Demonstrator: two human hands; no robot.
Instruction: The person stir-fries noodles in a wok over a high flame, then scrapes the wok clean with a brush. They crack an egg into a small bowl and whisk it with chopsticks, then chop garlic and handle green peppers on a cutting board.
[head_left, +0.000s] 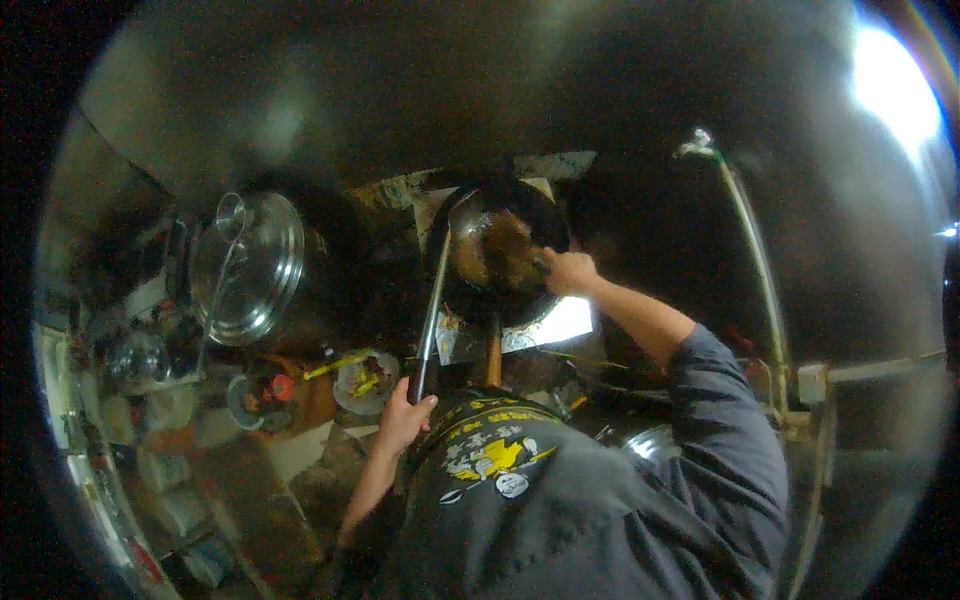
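Note:
A dark wok (499, 247) with brown liquid or food in it lies in front of me, its wooden handle (493, 360) pointing towards my body. My left hand (409, 416) grips the dark end of a long metal-shafted utensil (431, 326), whose far end reaches the wok's left side. At the wok's right side is my right hand (568, 271), its fingers closed around something dark and small that I cannot make out. What the far end of the long utensil looks like is hard to tell in the dim light.
To the left sits a large round metal lid or pan (247, 266). Nearer me are a plate with green and yellow pieces (365, 381) and a red item (279, 388). A faucet pipe (750, 225) rises on the right; a shiny metal bowl (652, 442) is by my right elbow.

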